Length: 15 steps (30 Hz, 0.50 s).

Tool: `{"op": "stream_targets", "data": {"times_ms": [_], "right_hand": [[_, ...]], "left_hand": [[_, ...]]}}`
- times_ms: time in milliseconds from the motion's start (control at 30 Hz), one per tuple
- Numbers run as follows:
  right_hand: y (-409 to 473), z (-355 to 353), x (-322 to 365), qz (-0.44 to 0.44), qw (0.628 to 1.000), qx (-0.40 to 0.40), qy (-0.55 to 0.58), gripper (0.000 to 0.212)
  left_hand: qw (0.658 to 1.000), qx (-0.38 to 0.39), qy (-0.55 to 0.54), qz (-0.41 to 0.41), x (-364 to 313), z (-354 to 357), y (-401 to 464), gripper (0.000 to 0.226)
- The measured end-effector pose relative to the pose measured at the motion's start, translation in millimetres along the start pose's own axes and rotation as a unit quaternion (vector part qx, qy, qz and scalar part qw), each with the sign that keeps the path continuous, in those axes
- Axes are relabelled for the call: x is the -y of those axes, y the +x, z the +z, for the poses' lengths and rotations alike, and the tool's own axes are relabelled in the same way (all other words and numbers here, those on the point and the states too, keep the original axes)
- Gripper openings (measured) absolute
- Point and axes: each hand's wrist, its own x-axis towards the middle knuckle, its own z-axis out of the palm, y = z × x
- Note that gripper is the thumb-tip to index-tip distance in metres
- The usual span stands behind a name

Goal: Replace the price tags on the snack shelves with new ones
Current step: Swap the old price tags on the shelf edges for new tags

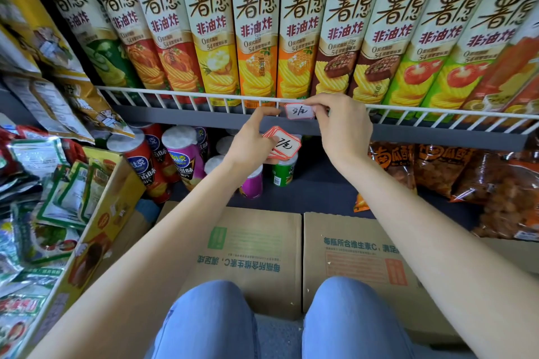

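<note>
A red-bordered white price tag [299, 111] with handwritten digits hangs on the white wire rail [180, 95] of the shelf, below the tall chip boxes [256, 26]. My right hand [339, 125] pinches this tag's right edge with thumb and fingers. My left hand [253, 138] holds a small stack of similar price tags [284, 146] just below the grey shelf edge [186, 115], while its index finger reaches up to the left edge of the hanging tag.
Chip canisters [180, 154] stand on the lower shelf behind my left hand, orange snack bags [455, 175] at the right. Two cardboard boxes [358, 253] lie on the floor before my knees. Loose snack bags and an open carton [96, 213] crowd the left.
</note>
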Motion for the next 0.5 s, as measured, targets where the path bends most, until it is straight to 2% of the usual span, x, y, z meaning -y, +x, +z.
{"op": "stream_targets", "data": {"times_ms": [200, 500], "right_hand": [[-6.4, 4.4, 1.1, 0.019, 1.000, -0.002, 0.006, 0.024], [-12.4, 8.6, 2.0, -0.018, 0.998, 0.010, -0.056, 0.026]], "left_hand": [[1.000, 0.002, -0.006, 0.002, -1.9, -0.7, -1.3, 0.038], [1.000, 0.001, -0.001, 0.002, -2.0, -1.2, -0.6, 0.039]]}}
